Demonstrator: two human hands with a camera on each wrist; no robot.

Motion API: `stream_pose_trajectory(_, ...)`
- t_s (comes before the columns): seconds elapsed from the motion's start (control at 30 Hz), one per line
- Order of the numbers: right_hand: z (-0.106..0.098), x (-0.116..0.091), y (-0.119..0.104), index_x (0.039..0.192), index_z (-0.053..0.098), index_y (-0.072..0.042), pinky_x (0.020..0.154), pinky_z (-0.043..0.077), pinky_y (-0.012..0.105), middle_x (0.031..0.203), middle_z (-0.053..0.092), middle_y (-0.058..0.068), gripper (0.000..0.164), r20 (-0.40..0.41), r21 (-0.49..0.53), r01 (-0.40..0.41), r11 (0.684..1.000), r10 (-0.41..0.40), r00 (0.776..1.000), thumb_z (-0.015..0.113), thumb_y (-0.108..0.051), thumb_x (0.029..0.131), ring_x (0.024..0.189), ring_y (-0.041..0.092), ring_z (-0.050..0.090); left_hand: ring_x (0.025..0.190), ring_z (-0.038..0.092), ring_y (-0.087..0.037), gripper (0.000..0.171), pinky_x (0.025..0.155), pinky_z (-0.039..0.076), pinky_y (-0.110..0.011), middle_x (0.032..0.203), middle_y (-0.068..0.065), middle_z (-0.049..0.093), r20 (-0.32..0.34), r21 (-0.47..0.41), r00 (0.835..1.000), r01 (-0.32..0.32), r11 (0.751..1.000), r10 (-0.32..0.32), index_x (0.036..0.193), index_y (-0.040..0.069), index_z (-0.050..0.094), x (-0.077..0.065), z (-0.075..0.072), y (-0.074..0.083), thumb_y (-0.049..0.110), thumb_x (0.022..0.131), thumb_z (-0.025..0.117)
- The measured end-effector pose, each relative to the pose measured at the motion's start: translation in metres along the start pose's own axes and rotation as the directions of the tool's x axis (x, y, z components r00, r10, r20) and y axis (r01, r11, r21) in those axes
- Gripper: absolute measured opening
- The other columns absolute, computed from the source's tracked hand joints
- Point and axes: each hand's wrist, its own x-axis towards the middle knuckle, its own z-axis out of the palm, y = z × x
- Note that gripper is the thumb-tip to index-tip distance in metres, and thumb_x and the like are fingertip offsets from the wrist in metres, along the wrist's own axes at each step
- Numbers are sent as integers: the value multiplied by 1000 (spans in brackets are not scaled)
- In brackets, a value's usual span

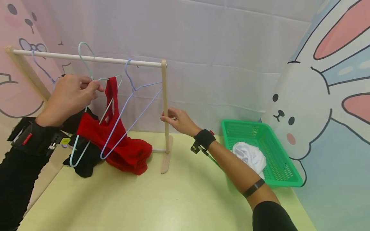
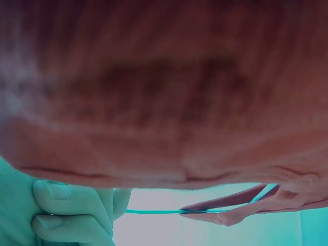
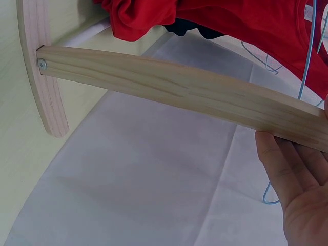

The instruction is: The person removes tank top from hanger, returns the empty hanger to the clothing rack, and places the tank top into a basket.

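My left hand [image 1: 69,96] pinches a mint-green hanger [image 1: 81,53] just below its hook. The hook overlaps the white rail in the head view. A red sleeveless top [image 1: 130,150] hangs on this hanger, one strap over its far arm and its lower part bunched down at the table. In the left wrist view, the hand's own skin fills most of the picture. My right hand [image 1: 182,121] holds the rack's wooden post [image 1: 165,102] between thumb and fingers; the right wrist view shows its fingertips [image 3: 265,141] against the wood.
A lilac hanger [image 1: 133,90] hangs bare from the white rail [image 1: 112,60], overlapping the red top. Another hangs farther left. Black cloth [image 1: 86,160] lies behind the red top. Right of the rack, a green basket [image 1: 245,122] on the table [image 1: 188,199] holds white cloth [image 1: 251,157].
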Motion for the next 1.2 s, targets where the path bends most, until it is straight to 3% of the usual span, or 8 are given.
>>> stream_pose_trajectory(0.43, 1, -1, -1, 110, 71, 0, 97, 60, 42, 111, 78, 17, 10, 4, 16, -13, 1000, 13, 1000, 69, -9, 105, 105, 28, 77, 91, 67, -42, 50, 57, 42, -29, 103, -31, 75, 25, 23, 1000, 7, 1000, -7, 117, -1, 78, -10, -13, 1, 37, 113, 46)
stream_pose_trajectory(0.57, 1, 0, -3, 110, 71, 0, 96, 60, 43, 111, 78, 16, 11, 2, 15, -10, 1000, 10, 1000, 70, -10, 105, 105, 28, 77, 88, 64, -40, 48, 57, 43, -28, 98, -28, 75, 24, 33, 1000, 8, 999, -9, 114, 0, 79, -18, -13, -2, 35, 112, 47)
stream_pose_trajectory(0.8, 2, 1, -1, 110, 70, 1, 97, 59, 48, 112, 78, 17, 11, 7, 18, -10, 1000, 10, 1000, 69, -10, 106, 106, 29, 77, 73, 57, -28, 47, 53, 43, -32, 81, -13, 74, 36, 45, 999, 28, 999, -30, 110, 3, 80, -29, -16, -4, 35, 112, 47)
stream_pose_trajectory(1.03, 1, 1, 0, 110, 70, 0, 96, 60, 47, 113, 78, 17, 11, -2, 17, -18, 1000, 18, 1000, 70, -10, 105, 105, 29, 77, 77, 61, -31, 49, 51, 44, -32, 83, -16, 74, 65, 50, 997, 44, 998, -47, 114, 0, 79, -39, -17, -6, 37, 113, 47)
stream_pose_trajectory(1.2, 3, 0, 1, 111, 69, 1, 95, 61, 46, 113, 78, 18, 12, -8, 27, -19, 999, 19, 1000, 69, -10, 106, 104, 30, 77, 72, 58, -28, 47, 50, 44, -32, 78, -11, 71, 85, 50, 995, 42, 998, -46, 110, 2, 79, -48, -15, -11, 37, 113, 48)
